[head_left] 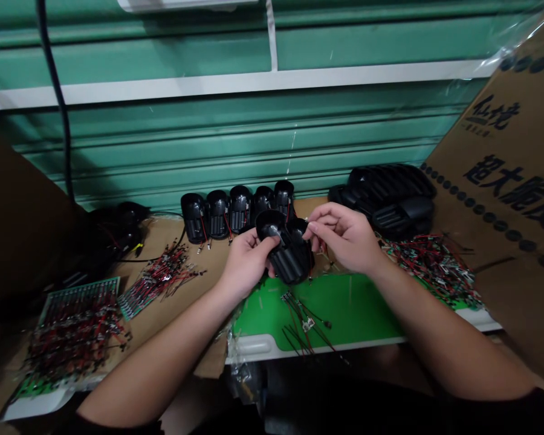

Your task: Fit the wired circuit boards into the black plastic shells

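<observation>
My left hand [245,263] is closed around a black ribbed plastic housing [288,254], thumb resting on its upper rim. My right hand [344,235] pinches at the top right edge of the same housing, fingers pressed together on a small part I cannot make out. Both hands hover over a green mat [353,308]. Behind them stands a row of several matching black housings [236,211] with red and black wires hanging out. A few loose wired parts [306,326] lie on the mat below the hands.
A heap of red-and-black wired parts [430,260] lies at the right, another pile [161,275] at the left, beside a tray of them [72,332]. Stacked black covers [390,193] sit back right. A cardboard box [512,199] leans at right; a green shutter wall [254,139] stands behind.
</observation>
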